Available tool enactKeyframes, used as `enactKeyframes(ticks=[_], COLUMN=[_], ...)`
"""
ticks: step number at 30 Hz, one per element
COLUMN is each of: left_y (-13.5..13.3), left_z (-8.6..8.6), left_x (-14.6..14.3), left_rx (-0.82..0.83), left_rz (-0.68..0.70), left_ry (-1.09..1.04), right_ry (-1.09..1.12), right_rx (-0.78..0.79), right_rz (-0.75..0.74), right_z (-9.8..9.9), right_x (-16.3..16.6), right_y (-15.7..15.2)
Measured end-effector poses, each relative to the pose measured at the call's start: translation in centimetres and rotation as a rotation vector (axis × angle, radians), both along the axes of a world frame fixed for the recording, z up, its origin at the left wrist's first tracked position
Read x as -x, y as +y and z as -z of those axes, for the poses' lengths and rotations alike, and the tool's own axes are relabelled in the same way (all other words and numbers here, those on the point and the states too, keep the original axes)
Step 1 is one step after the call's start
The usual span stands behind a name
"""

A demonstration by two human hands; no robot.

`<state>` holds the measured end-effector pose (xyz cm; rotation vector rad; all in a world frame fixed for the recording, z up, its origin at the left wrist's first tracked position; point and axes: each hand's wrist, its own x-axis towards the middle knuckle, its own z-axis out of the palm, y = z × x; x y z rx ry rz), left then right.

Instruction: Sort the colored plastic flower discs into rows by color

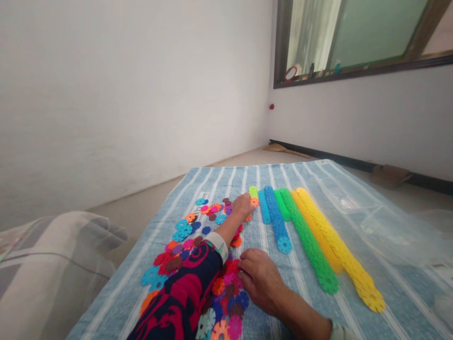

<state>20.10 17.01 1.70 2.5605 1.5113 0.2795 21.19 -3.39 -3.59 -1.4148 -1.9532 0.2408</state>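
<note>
My left hand (241, 206) reaches across the pile with its fingers bent and closed on an orange flower-shaped plastic disc (254, 201). Just beyond it lies a short yellow-green row of discs (253, 191). My right hand (264, 279) rests low at the pile's right edge, its curled fingers near red discs (232, 267); thumb and fingertips are slightly apart, with nothing visible held. Mixed discs (173, 263) in several colours spread under and around my left sleeve. Part of the pile is hidden by that arm.
Overlapping rows of blue (275, 215), green (307, 241) and yellow discs (339, 250) run along the cloth to the right. Clear plastic bags (392, 231) lie beyond them on the striped tablecloth (222, 179). A draped grey-white cloth (53, 269) is at the left.
</note>
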Motion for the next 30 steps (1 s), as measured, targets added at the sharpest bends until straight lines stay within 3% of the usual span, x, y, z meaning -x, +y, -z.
enactKeyframes(ticks=[10,19,24,30], left_y=[0.0,1.5,0.3,-1.6], left_z=[0.1,-1.8,-2.1,-1.5], left_x=[0.5,4.8,5.9,4.7], left_rx=[-0.013,0.049,0.083,0.07], left_rz=[0.025,0.134,0.186,0.141], left_ry=[-0.047,-0.004,0.019,0.038], right_ry=[0.013,-0.03,-0.006,-0.011], right_rx=[-0.003,-0.017,-0.038,-0.047], right_rz=[-0.007,0.002,0.003,0.0], right_z=[-0.1,0.0,0.2,0.2], right_x=[-0.1,-0.1,-0.1,-0.1], right_y=[0.0,0.0,0.0,0.0])
